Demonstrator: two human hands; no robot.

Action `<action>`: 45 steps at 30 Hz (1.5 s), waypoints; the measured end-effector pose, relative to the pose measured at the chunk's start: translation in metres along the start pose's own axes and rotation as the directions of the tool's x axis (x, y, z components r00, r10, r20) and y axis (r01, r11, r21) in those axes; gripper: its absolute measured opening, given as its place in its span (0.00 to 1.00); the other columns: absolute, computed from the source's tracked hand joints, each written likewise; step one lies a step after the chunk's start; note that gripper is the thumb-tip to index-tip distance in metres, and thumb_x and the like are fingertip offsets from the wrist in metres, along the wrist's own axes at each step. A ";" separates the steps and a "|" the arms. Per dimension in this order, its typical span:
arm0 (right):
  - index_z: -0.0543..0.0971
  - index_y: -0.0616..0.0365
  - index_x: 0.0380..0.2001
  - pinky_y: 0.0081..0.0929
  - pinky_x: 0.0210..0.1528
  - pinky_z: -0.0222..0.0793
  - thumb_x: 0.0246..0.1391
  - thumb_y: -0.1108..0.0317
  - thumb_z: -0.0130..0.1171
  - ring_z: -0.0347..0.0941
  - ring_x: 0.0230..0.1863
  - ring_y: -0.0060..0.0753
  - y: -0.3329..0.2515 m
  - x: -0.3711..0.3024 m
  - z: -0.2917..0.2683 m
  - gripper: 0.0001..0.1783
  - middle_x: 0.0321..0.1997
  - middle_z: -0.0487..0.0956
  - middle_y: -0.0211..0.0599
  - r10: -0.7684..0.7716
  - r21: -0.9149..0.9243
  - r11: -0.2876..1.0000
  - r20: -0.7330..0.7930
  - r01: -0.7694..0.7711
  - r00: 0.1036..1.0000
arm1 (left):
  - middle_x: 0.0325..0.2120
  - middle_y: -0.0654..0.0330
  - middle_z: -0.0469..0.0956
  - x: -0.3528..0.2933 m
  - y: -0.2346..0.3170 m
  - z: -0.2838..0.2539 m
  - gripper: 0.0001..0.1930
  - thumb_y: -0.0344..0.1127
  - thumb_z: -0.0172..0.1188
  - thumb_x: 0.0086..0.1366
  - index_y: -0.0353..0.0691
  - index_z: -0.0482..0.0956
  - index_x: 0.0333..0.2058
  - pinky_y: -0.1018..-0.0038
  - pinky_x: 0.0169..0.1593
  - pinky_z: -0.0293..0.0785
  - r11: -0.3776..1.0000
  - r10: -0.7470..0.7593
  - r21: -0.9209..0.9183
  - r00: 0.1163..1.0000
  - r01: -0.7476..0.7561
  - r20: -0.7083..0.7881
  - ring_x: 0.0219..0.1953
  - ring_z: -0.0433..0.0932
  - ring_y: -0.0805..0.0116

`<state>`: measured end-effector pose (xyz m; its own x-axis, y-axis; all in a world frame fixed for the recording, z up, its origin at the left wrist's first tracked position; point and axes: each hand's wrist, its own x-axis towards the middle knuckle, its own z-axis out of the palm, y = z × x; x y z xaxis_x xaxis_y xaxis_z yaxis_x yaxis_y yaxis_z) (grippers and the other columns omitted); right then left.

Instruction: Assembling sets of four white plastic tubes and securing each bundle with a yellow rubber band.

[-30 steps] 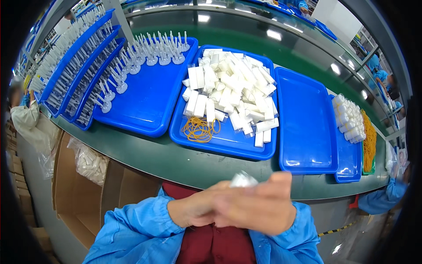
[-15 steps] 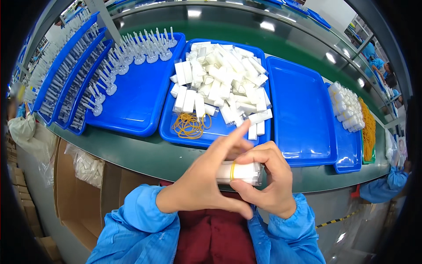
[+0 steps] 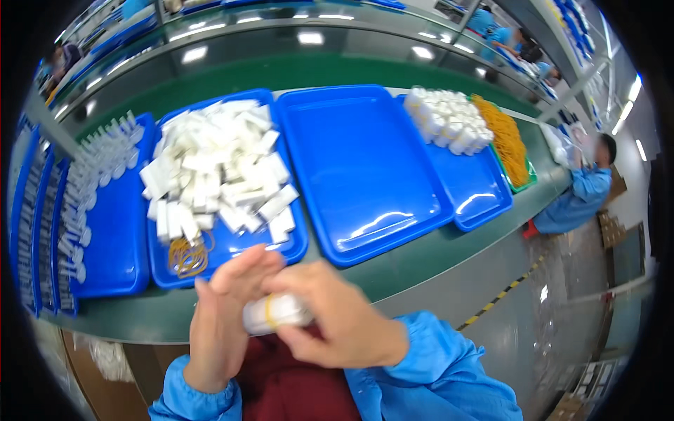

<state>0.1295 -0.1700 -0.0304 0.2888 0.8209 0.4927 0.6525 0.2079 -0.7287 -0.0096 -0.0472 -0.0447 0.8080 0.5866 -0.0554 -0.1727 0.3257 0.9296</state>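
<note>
In front of my body, my right hand (image 3: 344, 319) grips a banded bundle (image 3: 258, 317) of white pieces in clear wrapping, with a yellow rubber band round its middle. The bundle lies roughly level. At its left end stands my left hand (image 3: 223, 319), fingers stretched and palm turned toward the bundle; whether it touches is hard to tell. Beyond the hands, a heap of white rectangular pieces (image 3: 217, 161) fills much of a blue tray (image 3: 298, 242). Loose rubber bands (image 3: 188, 258) lie at that tray's near left corner.
Right of the heap is a wide blue tray (image 3: 365, 161), then a smaller blue tray (image 3: 477, 203) with stacked banded bundles (image 3: 449, 119). A green tray holds many rubber bands (image 3: 505, 140). Clear stemmed plastic parts (image 3: 105, 154) stand in trays at left. A person (image 3: 590, 182) sits at far right.
My view has swung to the right, so the trays appear further left. My right hand keeps the bundle; my left hand has turned more upright beside its left end.
</note>
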 end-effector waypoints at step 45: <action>0.83 0.59 0.33 0.38 0.39 0.76 0.53 0.57 0.68 0.83 0.35 0.43 0.253 -0.028 -0.299 0.15 0.31 0.85 0.42 0.440 -0.533 0.494 -0.528 -0.687 0.727 | 0.45 0.66 0.81 0.055 -0.032 0.031 0.16 0.34 0.75 0.51 0.45 0.84 0.41 0.46 0.68 0.58 -0.015 0.220 0.754 0.733 -0.657 0.643 0.56 0.76 0.62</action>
<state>0.4957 -0.2998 -0.0865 0.8666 0.4068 0.2889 0.4978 -0.7446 -0.4447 0.0583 -0.0482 -0.0662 0.9170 0.0245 0.3980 -0.1036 -0.9492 0.2970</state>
